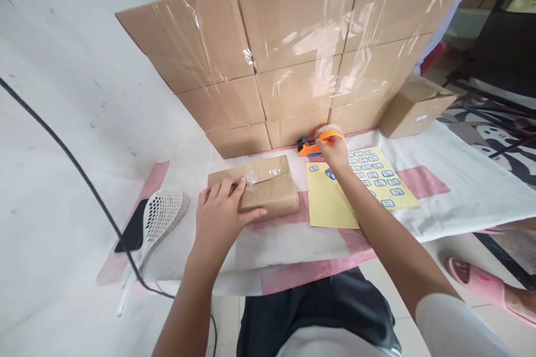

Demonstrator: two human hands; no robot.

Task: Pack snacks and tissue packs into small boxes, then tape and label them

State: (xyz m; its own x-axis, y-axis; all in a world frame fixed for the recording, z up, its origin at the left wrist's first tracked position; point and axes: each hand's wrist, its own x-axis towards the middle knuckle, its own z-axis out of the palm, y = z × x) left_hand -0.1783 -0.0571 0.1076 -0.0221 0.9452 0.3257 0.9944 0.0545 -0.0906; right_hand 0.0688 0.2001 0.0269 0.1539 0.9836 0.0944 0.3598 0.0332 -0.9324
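Note:
A small cardboard box (276, 192) lies flat on the cloth-covered table, with clear tape across its top seam. My left hand (221, 206) grips its left part, the fingers curled over the top and the thumb along the near side. To the right, my right hand (335, 153) is closed on an orange and blue tape dispenser (310, 149), which holds a roll of tape and sits at the foot of the cardboard stack. My right forearm passes over a yellow sheet of stickers (330, 206) with blue-edged labels.
Several taped cardboard boxes (297, 28) form a wall behind. Another box (412, 109) stands at the right. On the left lie a white perforated scoop (161, 212) and a dark flat object (133, 228), with a black cable (67, 150) crossing. Someone's pink sandal (477, 281) shows at lower right.

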